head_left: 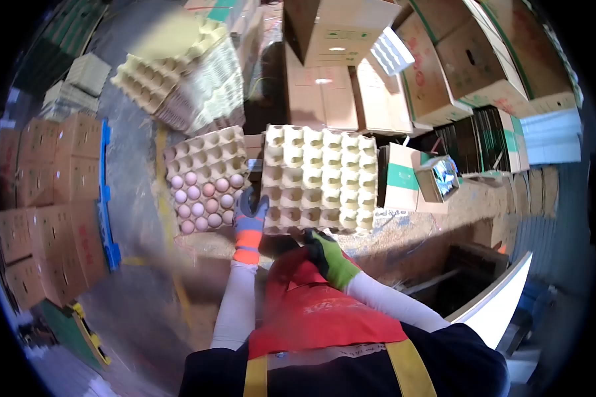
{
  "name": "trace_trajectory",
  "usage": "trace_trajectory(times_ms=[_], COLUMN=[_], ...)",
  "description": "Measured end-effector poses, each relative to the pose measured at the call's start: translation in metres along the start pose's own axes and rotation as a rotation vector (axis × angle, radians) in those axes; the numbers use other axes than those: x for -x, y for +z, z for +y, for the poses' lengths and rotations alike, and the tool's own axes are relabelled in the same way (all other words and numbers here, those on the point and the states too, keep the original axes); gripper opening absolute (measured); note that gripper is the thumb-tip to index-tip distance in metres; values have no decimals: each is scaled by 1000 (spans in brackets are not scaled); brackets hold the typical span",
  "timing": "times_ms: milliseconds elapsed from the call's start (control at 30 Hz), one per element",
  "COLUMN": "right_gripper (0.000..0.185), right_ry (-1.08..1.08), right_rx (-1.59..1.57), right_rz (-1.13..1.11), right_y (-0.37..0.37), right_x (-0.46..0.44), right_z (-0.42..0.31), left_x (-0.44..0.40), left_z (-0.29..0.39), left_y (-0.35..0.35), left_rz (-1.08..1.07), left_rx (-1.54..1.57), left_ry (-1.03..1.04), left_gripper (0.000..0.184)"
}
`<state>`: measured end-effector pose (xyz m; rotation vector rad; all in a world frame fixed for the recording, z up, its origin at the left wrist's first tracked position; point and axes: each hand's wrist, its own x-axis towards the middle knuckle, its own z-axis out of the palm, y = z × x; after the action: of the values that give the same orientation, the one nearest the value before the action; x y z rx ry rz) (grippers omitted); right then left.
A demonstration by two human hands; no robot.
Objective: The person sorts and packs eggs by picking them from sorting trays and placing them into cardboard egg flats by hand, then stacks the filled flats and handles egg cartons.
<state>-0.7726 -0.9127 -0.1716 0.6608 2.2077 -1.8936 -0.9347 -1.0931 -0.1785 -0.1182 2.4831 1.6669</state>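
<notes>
My left hand (251,215), in a grey and orange glove, is between two egg trays, its fingers at the right edge of the smaller tray (208,151). That tray holds several pale pink eggs (195,210) in its near rows; its far rows have bare cups. To the right lies a wide, eggless pulp tray (320,175). My right hand (323,255), in a green and black glove, is just below that tray's near edge. Its fingers are bent, and whatever may be in them is hidden. What my left fingers grip cannot be made out.
Tall stacks of pulp trays (202,86) stand beyond the egg tray. Cardboard boxes (321,92) line the back and right. A small open box (437,178) sits at the right. Stacked cartons (49,225) stand by a blue pallet (106,192) at the left.
</notes>
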Motion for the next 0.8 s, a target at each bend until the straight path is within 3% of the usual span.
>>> trace_trajectory(times_ms=[33,67,100,133,167,200,267,300,333,433,467,533,600,667,733,767,800], right_gripper=[32,39,39,38,41,47,51,48,46,39,37,41,49,62,73,76,77], right_ry=[450,912,781,393,156,74,-156,-228,-207,-106,-93,-70,3,250,333,246,297], right_rx=[-371,-725,-489,-254,-119,400,557,637,598,571,532,557,604,226,-145,-96,-272], right_rz=[-35,114,304,465,568,647,667,543,569,558,546,560,726,500,164,210,168], right_y=[-13,-25,-41,-59,-77,-97,-118,-126,-127,-131,-131,-126,-122,-157,-147,-137,-134], right_x=[9,18,27,38,35,26,-11,-35,-58,-86,-80,-83,-82,-83,-93,-100,-99], right_z=[-30,-61,-52,-9,-29,-43,-28,-25,-23,-2,-11,-4,12,6,28,66,61], left_x=[5,12,21,26,28,30,32,27,23,35,36,46,29,-7,-13,-12,-7], left_z=[14,7,0,14,20,27,32,27,18,16,24,18,-9,-42,-78,-100,-116], left_y=[-1,6,12,7,7,11,13,14,17,17,7,8,16,23,22,23,23], left_rz=[-65,-1,69,116,106,96,82,92,103,147,-22,25,-105,-251,-233,-189,-152], left_rx=[-158,-182,-206,-447,-432,-393,-371,-430,-487,-251,-412,-423,-80,422,511,511,508], left_ry=[-16,-21,-26,99,78,-10,-85,-68,-55,-167,-151,-309,-439,-725,-792,-787,-772], left_gripper=[42,41,39,37,33,32,32,32,33,36,39,41,40,39,38,38,38])
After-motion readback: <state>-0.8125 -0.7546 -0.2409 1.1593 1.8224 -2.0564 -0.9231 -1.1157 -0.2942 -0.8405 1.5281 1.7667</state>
